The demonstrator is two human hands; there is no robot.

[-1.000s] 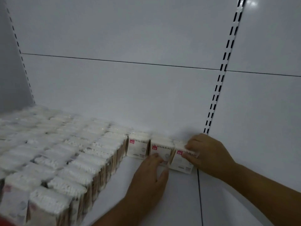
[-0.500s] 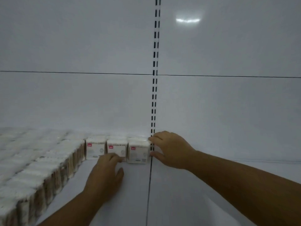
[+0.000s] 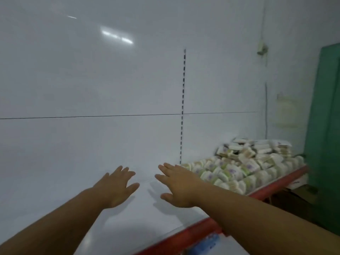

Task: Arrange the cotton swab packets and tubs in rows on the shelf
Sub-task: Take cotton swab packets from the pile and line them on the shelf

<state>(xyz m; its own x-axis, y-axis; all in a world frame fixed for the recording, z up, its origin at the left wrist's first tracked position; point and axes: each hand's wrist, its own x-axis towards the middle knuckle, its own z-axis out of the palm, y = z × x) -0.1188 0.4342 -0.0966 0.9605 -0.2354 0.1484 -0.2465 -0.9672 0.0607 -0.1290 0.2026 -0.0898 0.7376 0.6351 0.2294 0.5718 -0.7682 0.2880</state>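
Note:
A loose heap of cotton swab packets (image 3: pixel 244 166), white with pale green and purple labels, covers the right part of the white shelf (image 3: pixel 55 199). My left hand (image 3: pixel 116 186) hovers flat over a bare stretch of shelf, fingers straight and spread, holding nothing. My right hand (image 3: pixel 176 184) is beside it, also flat and empty, fingers pointing to the back panel, just left of the heap. The tidy rows of packets are out of view.
The shelf has a red front edge (image 3: pixel 202 229). A slotted upright (image 3: pixel 182 107) runs down the white back panel. A green panel (image 3: pixel 323 126) stands at the far right, with cardboard boxes (image 3: pixel 294 196) below the shelf end.
My view has swung right, away from the rows, to the loose heap. Both hands have let go of the three packets at the back panel and now hover flat and empty.

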